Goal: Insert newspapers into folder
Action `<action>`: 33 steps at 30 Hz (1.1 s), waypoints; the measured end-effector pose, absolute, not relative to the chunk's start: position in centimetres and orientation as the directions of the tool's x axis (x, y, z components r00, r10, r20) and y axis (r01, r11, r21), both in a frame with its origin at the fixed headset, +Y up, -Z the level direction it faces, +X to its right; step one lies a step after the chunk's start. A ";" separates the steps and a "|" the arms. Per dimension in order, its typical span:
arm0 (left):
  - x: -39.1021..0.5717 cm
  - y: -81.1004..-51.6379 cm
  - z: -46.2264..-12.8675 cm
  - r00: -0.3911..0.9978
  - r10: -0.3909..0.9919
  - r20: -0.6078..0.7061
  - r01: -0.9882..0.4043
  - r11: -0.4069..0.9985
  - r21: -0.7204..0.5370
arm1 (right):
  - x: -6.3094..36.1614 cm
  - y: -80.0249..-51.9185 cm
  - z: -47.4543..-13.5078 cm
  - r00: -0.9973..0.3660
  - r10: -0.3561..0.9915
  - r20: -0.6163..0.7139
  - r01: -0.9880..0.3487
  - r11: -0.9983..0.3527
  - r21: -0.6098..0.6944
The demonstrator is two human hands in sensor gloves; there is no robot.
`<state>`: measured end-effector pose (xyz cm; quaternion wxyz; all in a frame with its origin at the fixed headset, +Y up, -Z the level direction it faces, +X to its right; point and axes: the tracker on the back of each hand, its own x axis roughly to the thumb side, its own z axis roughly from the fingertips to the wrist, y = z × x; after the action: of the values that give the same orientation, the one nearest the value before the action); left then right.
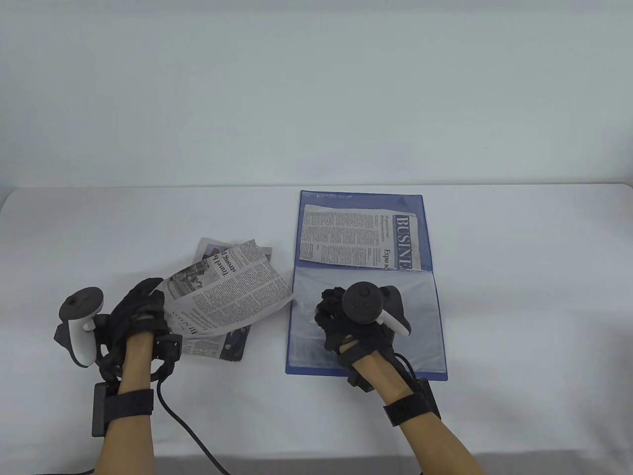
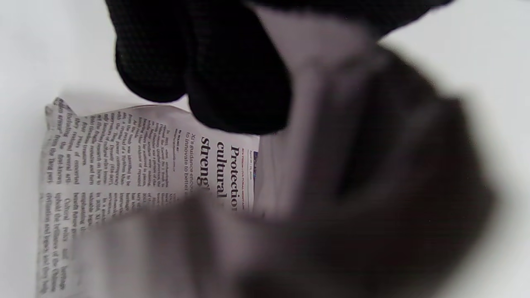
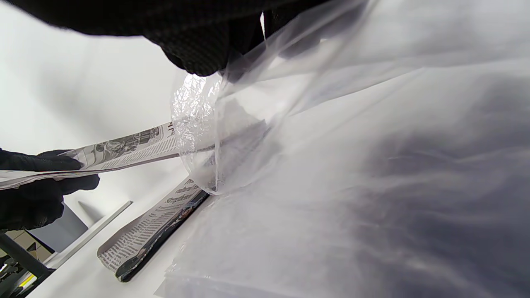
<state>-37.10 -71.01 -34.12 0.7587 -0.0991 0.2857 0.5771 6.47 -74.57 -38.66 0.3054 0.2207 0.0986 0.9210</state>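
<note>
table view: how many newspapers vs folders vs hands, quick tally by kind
newspapers: 3 (one in the folder's far pocket, one held by the left hand, one flat beneath it)
folder: 1
gloved hands: 2 (left hand, right hand)
total: 6

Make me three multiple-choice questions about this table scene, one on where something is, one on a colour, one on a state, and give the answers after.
1. Where does the sheet headed "BUSINE" lie?
A. In the far half of the folder
B. Under the left hand
C. On the bare table

2. What colour is the folder's cover?
A. Red
B. Blue
C. Green

3. What is the right hand doing?
A. Resting flat on the table
B. Holding a pen
C. Lifting the clear sleeve open

Answers:
1 A, the "BUSINE" sheet sits inside the folder.
2 B, its border shows blue.
3 C, the right hand pinches the clear sleeve up while the left hand feeds in a newspaper sheet.
</note>
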 end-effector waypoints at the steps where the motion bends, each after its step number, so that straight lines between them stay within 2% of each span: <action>1: -37.1 -70.9 -34.1 0.171 0.821 -0.544 -0.928 0.319 0.191 | 6.5 -74.6 -38.7 -0.716 0.606 0.346 -0.519 -0.794 0.317; 13: -36.3 -71.3 -34.7 0.163 0.831 -0.532 -0.967 0.243 0.082 | 6.5 -74.4 -38.6 -0.710 0.613 0.347 -0.529 -0.789 0.311; 18: -35.8 -72.5 -35.4 0.187 0.789 -0.586 -0.973 0.230 -0.001 | 6.5 -74.3 -38.6 -0.707 0.618 0.345 -0.537 -0.786 0.308; 26: -35.3 -74.6 -36.2 0.106 0.792 -0.601 -0.994 0.084 -0.064 | 6.5 -74.3 -38.6 -0.703 0.623 0.342 -0.539 -0.781 0.315; 33: -35.4 -75.8 -36.4 0.091 0.751 -0.655 -0.994 0.025 -0.110 | 6.6 -74.2 -38.6 -0.698 0.629 0.341 -0.544 -0.776 0.318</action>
<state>-35.35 -75.80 -36.44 0.6827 -0.2821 0.2155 0.6387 6.59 -74.19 -38.61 0.3203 0.2201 0.0966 0.9163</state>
